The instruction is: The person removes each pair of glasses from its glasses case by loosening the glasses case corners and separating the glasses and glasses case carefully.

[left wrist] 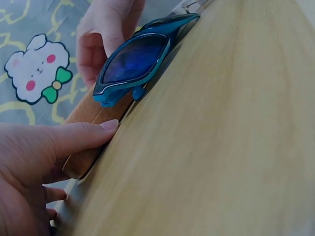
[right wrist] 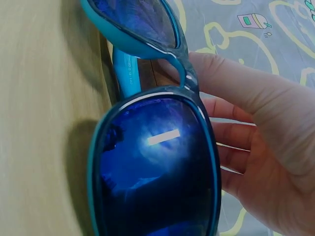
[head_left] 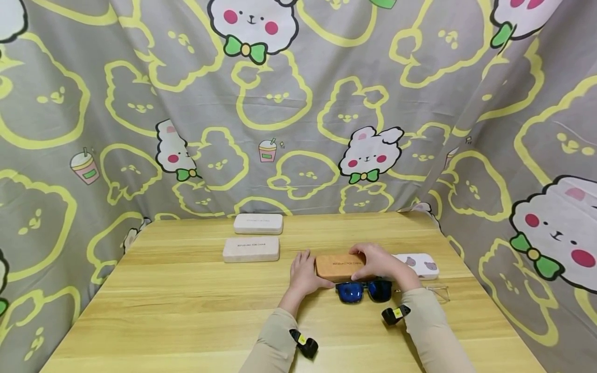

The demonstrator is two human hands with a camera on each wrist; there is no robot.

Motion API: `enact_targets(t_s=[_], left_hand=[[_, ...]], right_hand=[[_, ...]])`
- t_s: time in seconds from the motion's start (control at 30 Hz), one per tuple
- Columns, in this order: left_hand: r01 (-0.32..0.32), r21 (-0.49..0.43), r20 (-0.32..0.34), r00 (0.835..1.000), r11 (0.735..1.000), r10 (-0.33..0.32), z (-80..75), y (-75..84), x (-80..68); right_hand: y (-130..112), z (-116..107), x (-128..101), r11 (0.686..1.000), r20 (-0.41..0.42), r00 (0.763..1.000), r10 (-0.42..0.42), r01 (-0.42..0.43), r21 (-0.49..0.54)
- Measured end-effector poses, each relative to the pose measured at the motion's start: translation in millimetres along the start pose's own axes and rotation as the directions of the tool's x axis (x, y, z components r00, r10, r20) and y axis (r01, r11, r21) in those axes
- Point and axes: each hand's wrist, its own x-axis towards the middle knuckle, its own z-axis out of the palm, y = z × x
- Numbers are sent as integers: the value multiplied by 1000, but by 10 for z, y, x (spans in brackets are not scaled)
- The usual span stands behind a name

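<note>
Head view, orange case: the orange case (head_left: 338, 266) lies flat on the wood table (head_left: 186, 316), approx 4 o'clock from the middle of the pic, dark lettering on top, btwn both hands.
L hand: L hand (head_left: 305, 273) is at the case's 9 o'clock end, fingers spread and pointing to 12, thumb straight out toward 3 along the near side. L wrist cam has the thumb tip right by the case's bottom edge; can't tell how hard it presses, if at all.
R hand: R hand (head_left: 380, 262) is on the 3 o'clock end, pinching the case w/ thumb on the 6 o'clock side & fingers on the 12 side.
Sunglasses: sunglasses (head_left: 351, 292) w/ blue mirror lenses sit at the case's 5 o'clock, just beside it. Can't tell if they touch.
Thin-framed glasses: thin-framed glasses (head_left: 439, 293) are at 3 o'clock from the shades, partly behind the R sleeve (head_left: 431, 321).
Bear case: white bear-print case (head_left: 423, 265) at 3 o'clock of the orange one, partly behind the R hand.
Pale cases: front pale case (head_left: 252, 249) btwn 9 & 10 o'clock of the orange one, back white case (head_left: 258, 224) at its 12, apart.
Backdrop: grey cartoon curtain (head_left: 298, 114) along 12.
</note>
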Motion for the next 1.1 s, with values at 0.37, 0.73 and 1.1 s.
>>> enact_targets(t_s=[0.37,0.73,1.1], left_hand=[[-27,24,13,1000,999,27,-13,10,21],[-46,-27,87,995,999,48,-117,-39,48],[-46,-79,153,986,996,58,-257,-48,49]], right_hand=[[-6,-16,0,999,7,999,-33,33,-41],[-48,-38,-19,998,27,999,-20,22,-61],[-78,-90,-59,1000,55,998,18,-18,11]])
